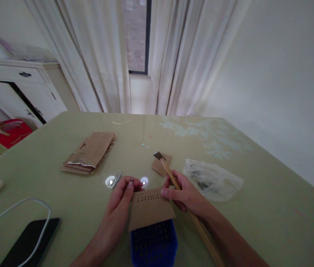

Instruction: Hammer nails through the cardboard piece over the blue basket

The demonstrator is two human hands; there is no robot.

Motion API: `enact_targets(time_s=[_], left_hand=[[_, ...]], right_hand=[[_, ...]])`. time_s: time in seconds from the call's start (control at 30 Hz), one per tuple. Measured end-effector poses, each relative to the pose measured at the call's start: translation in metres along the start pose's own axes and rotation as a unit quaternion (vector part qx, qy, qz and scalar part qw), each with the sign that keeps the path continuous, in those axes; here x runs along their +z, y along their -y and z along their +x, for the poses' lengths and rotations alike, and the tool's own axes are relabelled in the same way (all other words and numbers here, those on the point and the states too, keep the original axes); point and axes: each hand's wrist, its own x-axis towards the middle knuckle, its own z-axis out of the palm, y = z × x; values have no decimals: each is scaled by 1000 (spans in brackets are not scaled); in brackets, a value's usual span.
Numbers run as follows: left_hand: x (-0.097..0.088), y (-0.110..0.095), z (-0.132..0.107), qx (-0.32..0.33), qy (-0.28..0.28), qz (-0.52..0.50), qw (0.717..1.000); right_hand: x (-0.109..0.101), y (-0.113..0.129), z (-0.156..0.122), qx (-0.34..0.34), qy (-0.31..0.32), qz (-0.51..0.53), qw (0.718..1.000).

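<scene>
At the lower centre of the frame, a card with rows of holes [151,214] lies tilted over the top of a blue container [174,243], its near edge overhanging. The left hand [121,194] is by the card's upper left corner, thumb and forefinger pinched around a small grey piece [132,180], perhaps a nail. The right hand [183,193] is wrapped around a wooden-handled hammer [170,175], its thumb against the card's upper right corner. With the hammer sharing that hand, the card could slip or swing, and its bare lower part could sag because only the container appears to bear it. The small piece could drop if the pinch slackens, and fingers so close together could be struck were the hammer used here. The loose nails [116,180] beside the left knuckles could be knocked and roll, while the hammer's head could catch the small holed card [160,167] behind it.
</scene>
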Motion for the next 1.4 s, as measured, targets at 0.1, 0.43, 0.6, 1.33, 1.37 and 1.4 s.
enact_targets(time_s=[0.1, 0.43, 0.6, 1.33, 1.37, 1.4], left_hand=[[0, 2, 1, 27, -4, 48, 998], [-1, 3, 2, 73, -1, 97, 993], [0, 5, 3, 85, -1, 79, 993], [-46, -25, 18, 135, 65, 156, 976], [-47, -25, 19, 131, 78, 170, 974], [-47, -25, 19, 126, 94, 181, 971]], right_hand=[[3, -3, -1, 2, -7, 8, 1000], [7, -5, -2, -11, -26, 4, 1000], [7, -8, 0, -18, -25, 7, 1000], [7, -11, 1, -25, -19, -3, 1000], [7, -11, 1, -26, -18, -4, 999], [8, -11, 1, -26, -19, -5, 999]])
